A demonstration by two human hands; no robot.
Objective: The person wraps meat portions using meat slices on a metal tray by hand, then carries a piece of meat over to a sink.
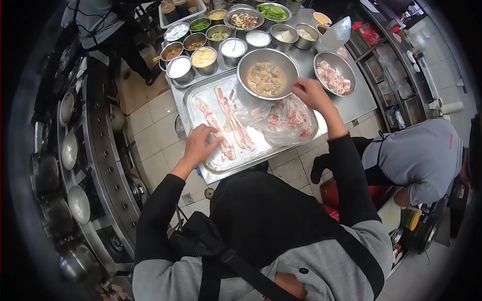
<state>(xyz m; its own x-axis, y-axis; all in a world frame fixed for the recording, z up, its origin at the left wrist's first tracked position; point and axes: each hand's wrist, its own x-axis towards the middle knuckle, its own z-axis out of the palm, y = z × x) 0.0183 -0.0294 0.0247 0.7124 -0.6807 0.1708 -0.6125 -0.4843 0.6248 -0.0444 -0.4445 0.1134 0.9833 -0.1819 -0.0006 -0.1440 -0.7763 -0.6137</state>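
Note:
My left hand point(202, 142) rests over the left strip of raw meat point(211, 117), thumb and fingers apart, its fingertips at the strip's edge. A second meat strip point(233, 122) lies beside it on the metal tray point(198, 95). My right hand point(312, 94) is at the right rim of a steel bowl point(243, 60) with its fingers drawn together; whatever they hold, if anything, is hidden. In that bowl sits a brownish, wet mixture point(266, 79). Below the right hand, a clear plastic bag point(288, 122) with more raw meat lies on the tray.
A bowl of raw meat slices point(332, 78) stands at the right. Several steel containers, including one of white powder point(179, 67) and a bowl of sliced mushrooms point(244, 20), line the back. One person point(422, 155) bends at the right; another point(100, 30) stands far left, near the stoves point(108, 165).

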